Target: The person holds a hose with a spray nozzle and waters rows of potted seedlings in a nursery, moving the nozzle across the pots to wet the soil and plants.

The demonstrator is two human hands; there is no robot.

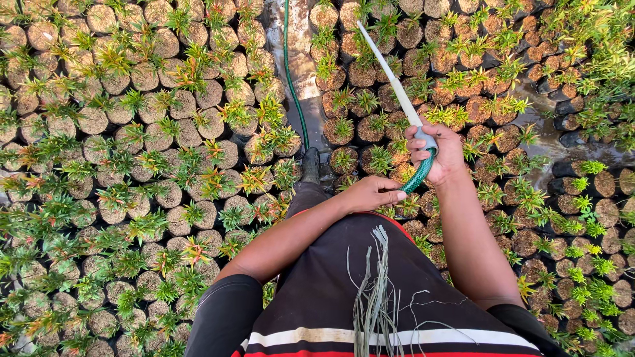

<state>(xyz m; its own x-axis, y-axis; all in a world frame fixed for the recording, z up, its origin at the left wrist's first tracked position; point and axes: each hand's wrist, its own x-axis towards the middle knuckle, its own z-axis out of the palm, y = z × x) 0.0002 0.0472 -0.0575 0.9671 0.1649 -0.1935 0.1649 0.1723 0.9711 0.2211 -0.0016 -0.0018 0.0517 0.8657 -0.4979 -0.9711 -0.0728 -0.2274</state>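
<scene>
Wet, dark soil shows in the pots point(423, 73) at the upper right of the frame, where the white wand point(393, 79) points, while the pots on the left point(132, 132) look pale and dry, so I think about half is watered. The right hand point(438, 151) is clenched around the wand and the green hose point(418, 173) in the middle. The left hand point(370, 193) just beside it looks loosely curled, holding nothing; little plants in bags cover the muddy ground point(297, 59).

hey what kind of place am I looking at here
Probably a plant nursery: rows of seedling bags cover the ground, and the right hand holds a watering wand fed by a green hose.
</scene>
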